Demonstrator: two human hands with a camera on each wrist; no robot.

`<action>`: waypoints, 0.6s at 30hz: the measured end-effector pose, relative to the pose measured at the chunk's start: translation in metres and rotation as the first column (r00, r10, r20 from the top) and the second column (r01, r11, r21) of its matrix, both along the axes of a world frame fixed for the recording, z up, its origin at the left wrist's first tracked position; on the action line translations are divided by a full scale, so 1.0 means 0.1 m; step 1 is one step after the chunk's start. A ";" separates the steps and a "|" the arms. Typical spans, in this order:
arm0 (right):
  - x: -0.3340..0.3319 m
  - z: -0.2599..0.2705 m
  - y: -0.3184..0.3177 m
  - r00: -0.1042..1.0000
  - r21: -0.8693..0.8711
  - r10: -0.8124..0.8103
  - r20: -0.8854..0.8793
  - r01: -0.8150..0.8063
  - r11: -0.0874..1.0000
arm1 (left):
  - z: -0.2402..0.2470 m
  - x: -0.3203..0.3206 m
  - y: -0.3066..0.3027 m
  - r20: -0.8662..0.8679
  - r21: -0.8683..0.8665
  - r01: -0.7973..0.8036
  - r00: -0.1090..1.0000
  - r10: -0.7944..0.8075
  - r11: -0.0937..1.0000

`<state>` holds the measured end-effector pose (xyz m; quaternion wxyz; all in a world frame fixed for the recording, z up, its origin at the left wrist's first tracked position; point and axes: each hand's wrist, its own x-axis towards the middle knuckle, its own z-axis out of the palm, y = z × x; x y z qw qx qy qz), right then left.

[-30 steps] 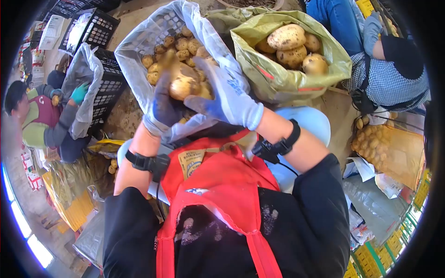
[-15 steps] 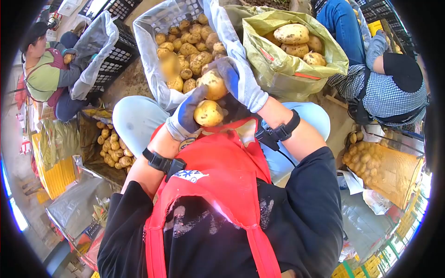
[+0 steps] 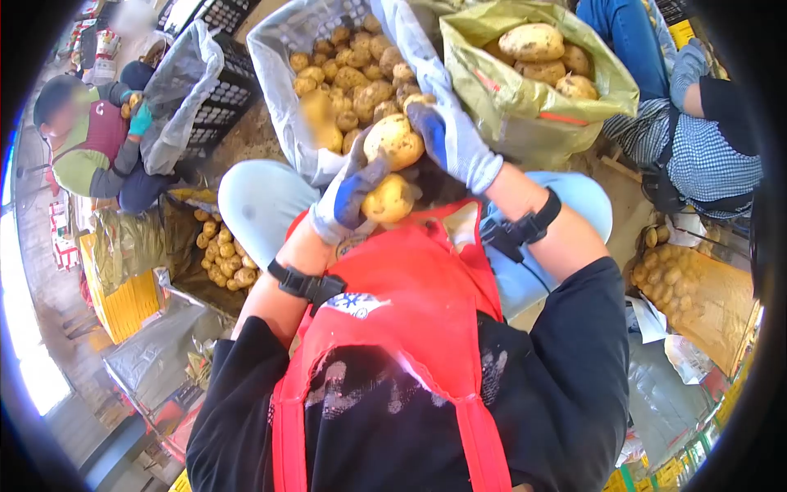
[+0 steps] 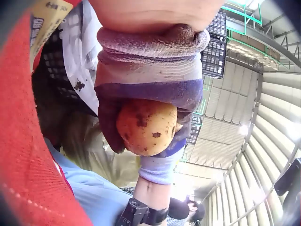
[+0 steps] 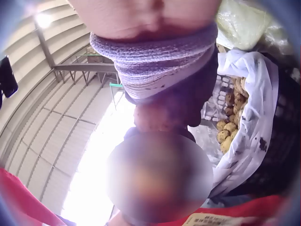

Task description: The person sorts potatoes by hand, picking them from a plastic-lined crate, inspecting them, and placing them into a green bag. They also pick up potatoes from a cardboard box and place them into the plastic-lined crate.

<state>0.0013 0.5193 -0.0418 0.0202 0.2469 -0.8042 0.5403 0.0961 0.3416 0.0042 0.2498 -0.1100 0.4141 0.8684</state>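
Observation:
Two yellowish potatoes are between the gloved hands in the head view. My left hand [image 3: 348, 197] curls round the lower potato [image 3: 388, 200]; its dark-spotted skin shows against the palm in the left wrist view [image 4: 146, 127]. The larger upper potato [image 3: 395, 141] lies between both hands, above the lower one. My right hand [image 3: 461, 141] grips at the upper potato's right side, fingers bent. Part of another potato [image 3: 420, 101] shows beside the right fingertips; whether it is held cannot be told. A blurred patch hides much of the right wrist view.
A lined crate [image 3: 275, 90] of smaller potatoes stands ahead, with a green bag [image 3: 508, 123] of large potatoes right of it. Another lined crate [image 3: 215, 102] and a seated person [image 3: 90, 139] are left. A potato sack [image 3: 697, 299] lies right, near another person [image 3: 709, 156].
Both hands have come back from over the crate toward the lap, with potatoes between them. Since half a second ago, the right hand has shifted off the upper potato's top, showing more of it.

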 end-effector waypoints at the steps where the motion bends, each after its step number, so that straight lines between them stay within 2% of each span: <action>1: -0.03 -0.09 -0.04 0.999 -0.033 -0.022 -0.030 0.021 0.999 | -0.01 -0.03 -0.03 -0.062 -0.014 -0.009 0.998 0.008 1.000; 2: -0.02 -0.06 -0.05 0.999 -0.072 -0.018 0.042 0.021 0.997 | 0.01 -0.04 -0.07 -0.117 -0.027 -0.022 0.993 0.018 0.999; 4: -0.01 -0.04 -0.06 0.983 -0.151 -0.009 0.185 0.038 0.988 | 0.07 -0.09 -0.19 -0.175 -0.173 0.028 0.983 -0.059 0.984; 6: 0.01 0.11 -0.06 0.916 -0.092 -0.019 0.400 0.061 0.994 | 0.09 -0.11 -0.23 -0.228 -0.296 0.025 0.969 -0.096 0.955; 7: 0.04 0.07 -0.12 0.949 -0.252 -0.027 0.315 0.111 0.961 | 0.05 -0.12 -0.26 -0.201 -0.245 -0.003 0.978 -0.048 0.970; 10: 0.00 0.16 -0.12 0.791 -0.340 0.115 0.600 0.122 0.932 | -0.01 -0.15 -0.22 -0.271 -0.354 -0.137 0.962 0.038 0.925; 11: -0.02 0.25 -0.08 0.703 -0.376 0.228 0.673 0.060 0.925 | -0.11 -0.15 -0.22 -0.275 -0.337 -0.149 0.960 0.055 0.930; 13: 0.05 0.27 -0.09 0.755 -0.191 0.193 0.627 -0.091 0.977 | -0.24 -0.16 -0.24 -0.423 -0.658 -0.186 0.893 -0.154 0.730; 14: 0.07 0.10 -0.14 0.890 -0.124 0.155 0.429 -0.112 0.986 | -0.27 -0.18 -0.24 -0.458 -0.776 -0.231 0.846 -0.272 0.586; 15: 0.10 -0.01 -0.21 0.975 -0.040 0.089 0.202 -0.083 0.996 | -0.28 -0.20 -0.25 -0.539 -0.812 -0.339 0.747 -0.389 0.475; 17: 0.11 -0.06 -0.17 0.995 0.195 -0.009 0.095 -0.009 0.981 | -0.29 -0.17 -0.21 -0.438 -0.796 -0.208 0.846 -0.305 0.568; 18: 0.10 0.07 -0.17 0.998 0.304 -0.048 0.033 0.036 0.952 | -0.27 -0.16 -0.21 -0.401 -0.798 -0.159 0.860 -0.315 0.582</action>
